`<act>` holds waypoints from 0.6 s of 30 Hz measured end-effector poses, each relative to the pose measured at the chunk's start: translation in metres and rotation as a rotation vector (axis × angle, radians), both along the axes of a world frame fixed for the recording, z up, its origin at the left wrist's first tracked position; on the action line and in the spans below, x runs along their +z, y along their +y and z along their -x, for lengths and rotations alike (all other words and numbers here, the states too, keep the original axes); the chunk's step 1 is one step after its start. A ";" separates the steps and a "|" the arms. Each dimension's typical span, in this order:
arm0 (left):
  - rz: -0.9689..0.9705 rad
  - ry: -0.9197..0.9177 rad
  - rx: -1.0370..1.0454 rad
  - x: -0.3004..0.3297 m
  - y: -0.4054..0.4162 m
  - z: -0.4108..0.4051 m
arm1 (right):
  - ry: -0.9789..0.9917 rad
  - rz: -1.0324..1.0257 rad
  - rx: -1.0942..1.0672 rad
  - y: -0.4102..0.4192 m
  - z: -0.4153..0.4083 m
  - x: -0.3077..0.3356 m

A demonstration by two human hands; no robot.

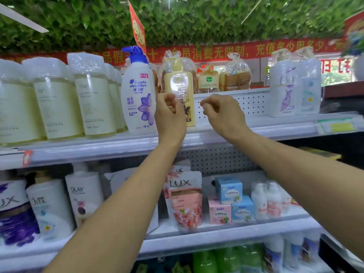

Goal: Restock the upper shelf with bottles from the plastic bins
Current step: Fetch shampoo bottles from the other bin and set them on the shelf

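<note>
Standing upright on the upper shelf (216, 133), yellow bottle (180, 89) in clear wrap, just right of the white Head & Shoulders pump bottle (137, 91). Left hand (170, 113) in front of the yellow bottle, fingers curled at its wrap; actual grip cannot tell. Right hand (222, 113) just beside, fingers loosely curled, holding nothing. Wrapped pale bottles (59, 95) further left
</note>
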State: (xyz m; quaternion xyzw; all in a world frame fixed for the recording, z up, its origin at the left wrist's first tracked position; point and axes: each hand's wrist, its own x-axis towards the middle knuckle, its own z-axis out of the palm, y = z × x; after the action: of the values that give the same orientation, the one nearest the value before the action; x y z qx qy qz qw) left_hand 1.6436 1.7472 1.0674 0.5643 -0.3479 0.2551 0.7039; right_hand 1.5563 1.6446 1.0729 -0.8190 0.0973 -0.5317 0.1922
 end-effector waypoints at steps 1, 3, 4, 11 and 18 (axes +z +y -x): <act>0.030 0.051 -0.090 -0.008 0.003 0.010 | -0.038 -0.003 -0.028 0.005 0.005 -0.008; 0.063 0.171 -0.252 -0.027 0.011 0.027 | -0.080 -0.032 -0.024 0.013 0.013 -0.025; 0.071 0.237 -0.322 -0.036 0.016 0.033 | -0.085 -0.061 0.003 0.016 0.017 -0.035; 0.026 0.591 -0.541 -0.108 0.044 0.061 | -0.024 -0.264 0.164 0.027 0.048 -0.111; -0.361 0.770 -0.574 -0.177 0.039 0.084 | 0.286 -0.375 0.203 0.011 0.077 -0.174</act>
State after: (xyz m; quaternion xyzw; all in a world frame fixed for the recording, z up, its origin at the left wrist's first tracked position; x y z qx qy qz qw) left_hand 1.5600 1.7861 0.8904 0.6118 -0.2428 -0.2389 0.7139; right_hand 1.4793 1.6561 0.8988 -0.8416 0.1377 -0.3609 0.3776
